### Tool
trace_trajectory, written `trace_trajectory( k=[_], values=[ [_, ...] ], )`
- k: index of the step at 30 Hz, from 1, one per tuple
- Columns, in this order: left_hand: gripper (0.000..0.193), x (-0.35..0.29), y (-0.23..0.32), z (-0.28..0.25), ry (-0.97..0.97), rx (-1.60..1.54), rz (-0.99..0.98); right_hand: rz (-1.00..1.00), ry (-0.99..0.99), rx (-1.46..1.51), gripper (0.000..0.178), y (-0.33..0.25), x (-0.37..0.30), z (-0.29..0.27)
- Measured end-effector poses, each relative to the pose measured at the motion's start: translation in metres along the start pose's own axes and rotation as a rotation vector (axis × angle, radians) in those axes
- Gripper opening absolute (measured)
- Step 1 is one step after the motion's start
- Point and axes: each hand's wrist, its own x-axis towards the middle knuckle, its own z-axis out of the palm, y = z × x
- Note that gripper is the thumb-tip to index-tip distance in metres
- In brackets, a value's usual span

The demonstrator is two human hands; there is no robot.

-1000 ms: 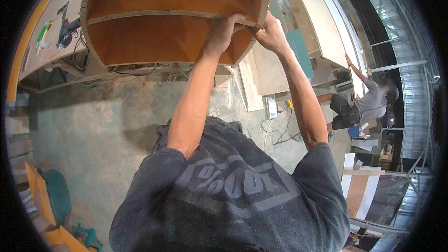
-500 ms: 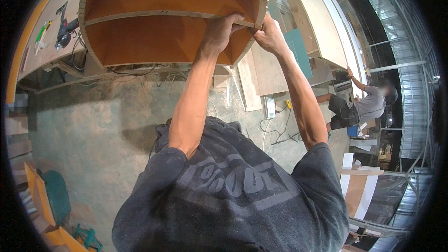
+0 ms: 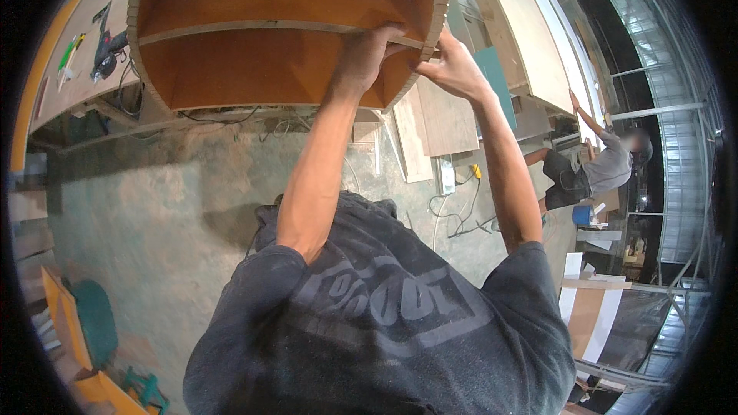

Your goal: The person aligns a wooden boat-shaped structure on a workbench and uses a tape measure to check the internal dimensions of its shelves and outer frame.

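A large orange-brown cabinet with curved outer walls stands in front of me, its open side toward me. A horizontal shelf with a pale front edge divides it. My left hand is closed around that shelf near its right end, thumb above and fingers below. At the shelf's right end, my right hand straddles the slatted edge of the right side wall. Its thumb lies against the edge on the near side; the other fingers are partly hidden behind the wall.
A workbench at the left bears a dark power tool. Boards lie right of the cabinet, near a power strip with cables on the floor. A person works at a long pale panel.
My right hand has shifted slightly right, its thumb now spread lower along the side wall's edge. My left hand keeps its hold. The other person has moved a little.
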Motion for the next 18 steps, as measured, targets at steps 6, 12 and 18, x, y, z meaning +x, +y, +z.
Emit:
trace_trajectory(
  k=[6,12,18],
  values=[
    [0.026,0.009,-0.013,-0.013,-0.046,0.157,0.077,0.098,-0.076,0.013,0.047,-0.017,0.027,-0.026],
    [0.029,0.012,-0.018,-0.018,-0.094,0.253,0.251,0.017,-0.039,-0.171,0.032,-0.015,0.032,-0.023],
    [0.038,-0.006,0.005,0.000,-0.123,0.151,0.212,0.082,-0.074,-0.293,0.038,-0.018,0.038,-0.032]
  ],
)
